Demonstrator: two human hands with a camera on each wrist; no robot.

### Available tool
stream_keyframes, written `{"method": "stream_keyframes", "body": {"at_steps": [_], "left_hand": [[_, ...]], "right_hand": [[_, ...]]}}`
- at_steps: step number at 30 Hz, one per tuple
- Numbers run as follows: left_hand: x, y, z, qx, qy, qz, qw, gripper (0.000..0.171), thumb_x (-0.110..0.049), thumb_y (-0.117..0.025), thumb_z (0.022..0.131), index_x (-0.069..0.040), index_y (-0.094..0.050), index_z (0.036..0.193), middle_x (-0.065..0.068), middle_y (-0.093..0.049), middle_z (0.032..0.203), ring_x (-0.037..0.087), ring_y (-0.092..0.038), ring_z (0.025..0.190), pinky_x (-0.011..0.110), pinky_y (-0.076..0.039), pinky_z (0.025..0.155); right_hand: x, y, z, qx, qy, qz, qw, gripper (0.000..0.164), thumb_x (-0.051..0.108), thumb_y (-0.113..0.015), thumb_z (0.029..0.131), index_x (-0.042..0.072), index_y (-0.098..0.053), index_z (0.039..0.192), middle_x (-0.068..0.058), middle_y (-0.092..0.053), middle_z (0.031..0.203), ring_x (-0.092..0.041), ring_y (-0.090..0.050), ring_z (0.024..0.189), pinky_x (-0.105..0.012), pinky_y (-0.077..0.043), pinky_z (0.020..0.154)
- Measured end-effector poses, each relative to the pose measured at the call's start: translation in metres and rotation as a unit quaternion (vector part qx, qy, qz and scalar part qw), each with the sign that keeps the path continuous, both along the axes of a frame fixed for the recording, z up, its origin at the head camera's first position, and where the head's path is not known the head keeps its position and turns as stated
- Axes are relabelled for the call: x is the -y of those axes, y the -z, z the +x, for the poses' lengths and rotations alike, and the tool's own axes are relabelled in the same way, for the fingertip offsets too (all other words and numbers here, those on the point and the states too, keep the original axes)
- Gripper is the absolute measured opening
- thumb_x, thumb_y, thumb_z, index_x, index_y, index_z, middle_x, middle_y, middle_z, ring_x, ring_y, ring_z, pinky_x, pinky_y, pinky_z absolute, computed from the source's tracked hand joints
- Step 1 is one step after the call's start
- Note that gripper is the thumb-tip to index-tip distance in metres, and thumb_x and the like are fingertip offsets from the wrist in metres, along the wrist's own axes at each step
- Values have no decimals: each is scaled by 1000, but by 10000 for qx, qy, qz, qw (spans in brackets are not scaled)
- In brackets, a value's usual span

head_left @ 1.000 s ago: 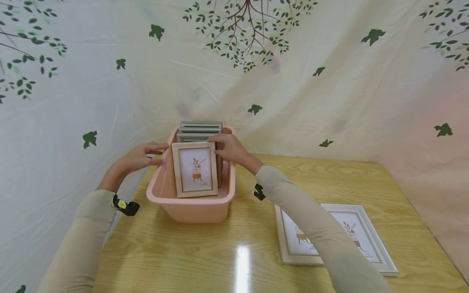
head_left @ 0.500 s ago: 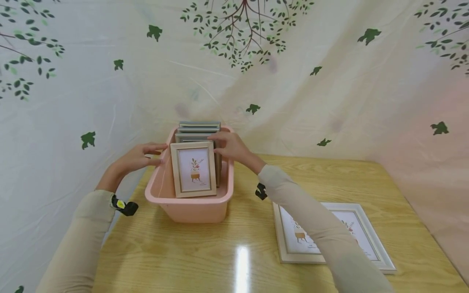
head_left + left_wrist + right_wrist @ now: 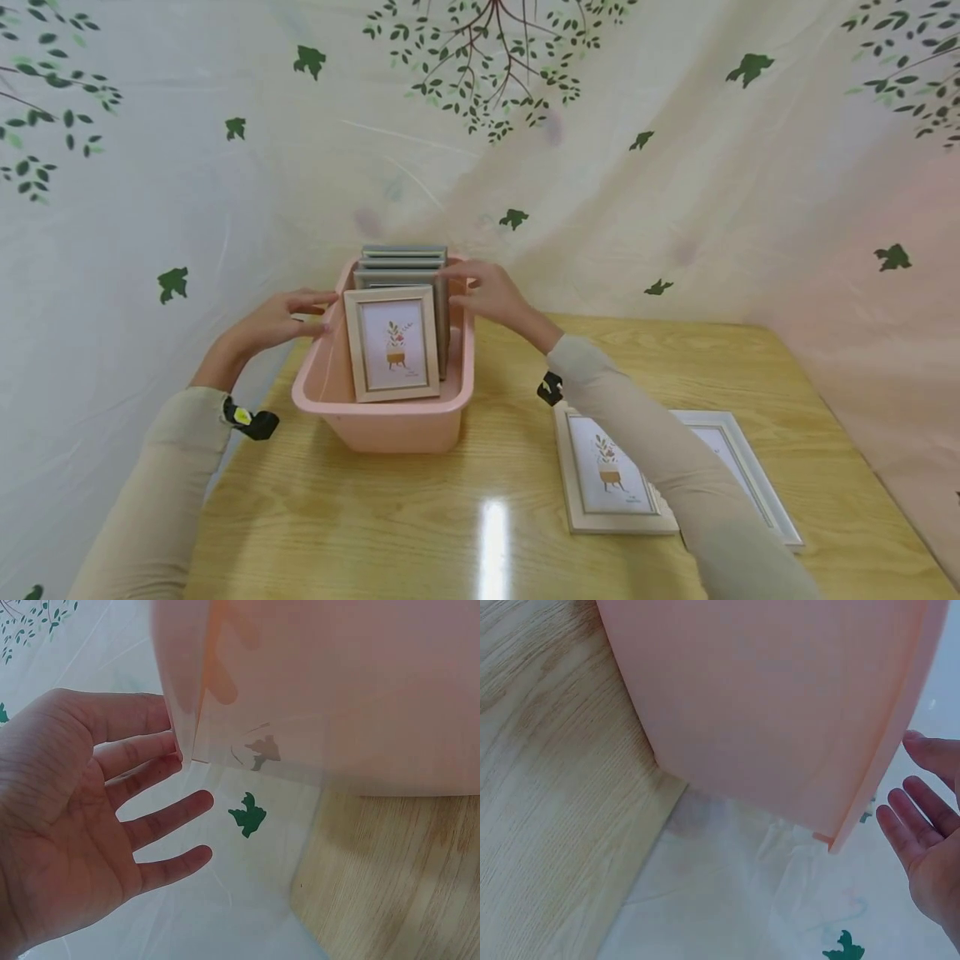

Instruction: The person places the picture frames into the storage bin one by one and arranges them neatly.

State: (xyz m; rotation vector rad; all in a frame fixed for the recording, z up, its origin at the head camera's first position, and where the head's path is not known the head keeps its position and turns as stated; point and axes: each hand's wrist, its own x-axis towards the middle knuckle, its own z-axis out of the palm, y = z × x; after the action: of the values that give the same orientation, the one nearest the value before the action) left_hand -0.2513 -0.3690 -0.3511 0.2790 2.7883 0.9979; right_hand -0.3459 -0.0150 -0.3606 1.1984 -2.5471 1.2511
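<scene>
A pink plastic basin (image 3: 386,429) stands on the table, with several picture frames upright inside. The front one is a cream picture frame (image 3: 351,350) with a potted-plant print, leaning back against grey picture frames (image 3: 401,277). My left hand (image 3: 273,321) touches the basin's left rim, fingers extended; in the left wrist view its lower fingers (image 3: 172,817) are spread apart from the basin. At the right rim is my right hand (image 3: 495,293), fingers loosely extended beside the grey frames' edge, with nothing held. In the right wrist view its fingertips (image 3: 911,787) are apart, near the rim.
Two more framed prints lie flat at the right: a cream frame (image 3: 622,523) overlapping a white frame (image 3: 765,483), both partly covered by my right sleeve (image 3: 667,458). A patterned cloth (image 3: 570,208) hangs behind the wooden table (image 3: 360,525).
My right hand has let go of the cream frame's top right corner and shifted right, toward the basin's rim. The left hand stays at the left rim. The view has shifted slightly.
</scene>
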Motion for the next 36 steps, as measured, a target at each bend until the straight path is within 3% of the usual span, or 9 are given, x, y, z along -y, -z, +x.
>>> {"method": "stream_keyframes", "body": {"at_steps": [6, 15, 28, 36], "left_hand": [[0, -1, -1, 26, 31, 57, 10000, 67, -21, -69, 97, -2, -41, 155, 29, -35, 159, 52, -46, 137, 67, -43, 106], [1, 0, -3, 1, 84, -30, 10000, 68, -21, -68, 97, -1, -39, 155, 30, -36, 159, 52, -47, 136, 66, -43, 106], [1, -2, -8, 21, 104, -98, 9999, 68, -21, -67, 97, -1, -39, 155, 30, -35, 159, 52, -47, 136, 66, -44, 106], [1, -3, -11, 97, 99, -79, 9999, 68, -25, -68, 97, -3, -40, 156, 29, -35, 160, 51, -46, 137, 66, -44, 106]], "right_hand": [[-23, 1, -1, 174, 226, -138, 9995, 41, 9, -75, 91, 6, -68, 132, -12, -65, 139, -29, -63, 125, -43, -56, 98], [-67, 15, -2, 81, 334, 58, 9994, 43, 11, -76, 92, 2, -67, 133, -16, -67, 135, -37, -65, 119, -51, -57, 96], [-139, 42, 5, 308, 350, 944, 9944, 47, 11, -78, 90, 0, -65, 134, -21, -66, 135, -40, -64, 118, -57, -55, 95], [-181, 61, 8, 772, 348, 1198, 9892, 46, 12, -78, 89, 1, -67, 132, -20, -68, 131, -40, -64, 116, -60, -53, 97]]}}
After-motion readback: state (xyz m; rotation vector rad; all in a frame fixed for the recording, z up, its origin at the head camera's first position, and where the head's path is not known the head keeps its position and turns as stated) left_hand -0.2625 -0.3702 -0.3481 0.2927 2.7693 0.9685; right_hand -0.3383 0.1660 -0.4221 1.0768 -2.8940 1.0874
